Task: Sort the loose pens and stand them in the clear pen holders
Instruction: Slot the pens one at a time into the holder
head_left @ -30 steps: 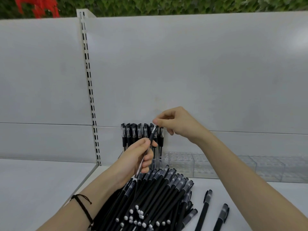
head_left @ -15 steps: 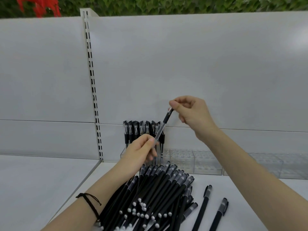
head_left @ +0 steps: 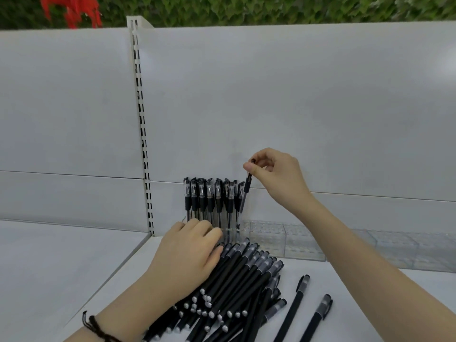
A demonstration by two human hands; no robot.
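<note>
A pile of loose black pens (head_left: 243, 280) lies on the white shelf (head_left: 370, 304). My left hand (head_left: 190, 255) rests on the pile's far left end, fingers bent over the caps; no single pen is plainly gripped. Behind it, several clear-barrelled pens (head_left: 212, 201) stand upright in the left end of the clear pen holders (head_left: 296, 240). My right hand (head_left: 276, 174) pinches the cap of one more pen (head_left: 247, 187), held upright at the right end of that standing row. Its lower tip is hidden behind the others.
Two single black pens (head_left: 294, 307) (head_left: 318, 317) lie apart to the right of the pile. More clear holder sections (head_left: 407, 250) run along the back to the right. A slotted upright (head_left: 142, 144) divides the white back panel; a lower shelf surface (head_left: 49, 267) lies left.
My left hand let go of the pen and dropped onto the pile. My right hand carried the pen right and turned it upright beside the standing row.
</note>
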